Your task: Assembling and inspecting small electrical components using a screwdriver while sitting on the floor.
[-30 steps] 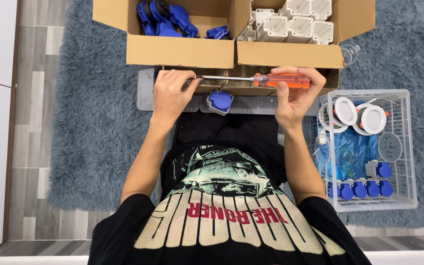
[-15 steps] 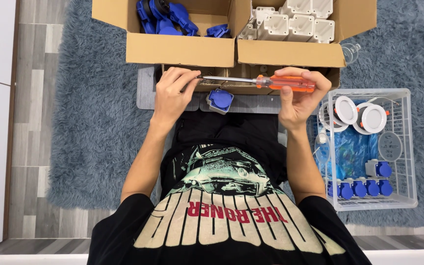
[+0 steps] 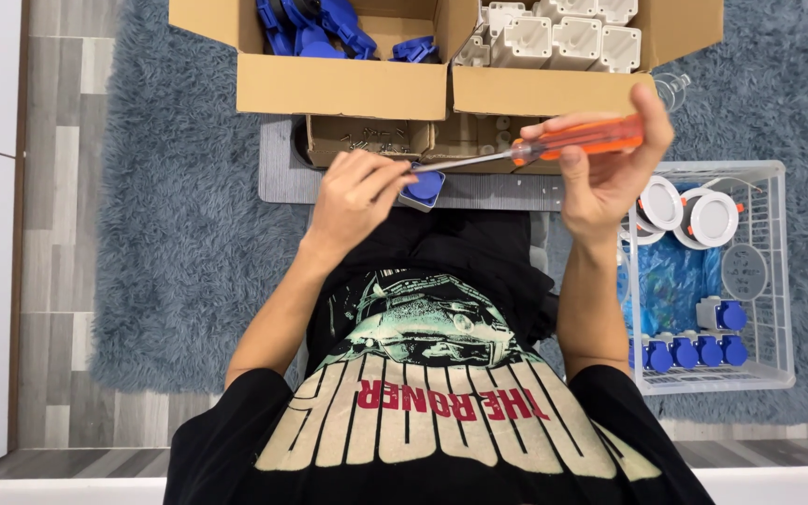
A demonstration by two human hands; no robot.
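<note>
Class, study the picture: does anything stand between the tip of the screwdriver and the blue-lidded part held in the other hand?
Nothing visible does. The right hand holds the orange-handled screwdriver, and its shaft runs unobstructed to the left hand, whose fingers hide the tip, beside the blue-lidded part.

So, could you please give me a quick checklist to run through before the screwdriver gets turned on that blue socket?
1. Right hand grips the orange screwdriver handle: ok.
2. Left hand steadies the blue socket: ok.
3. Tip seated in a screw: cannot tell, fingers hide it.
4. Spare screws in the small cardboard tray: ok.
5. Wire basket beside the right arm holds finished sockets: ok.
</note>
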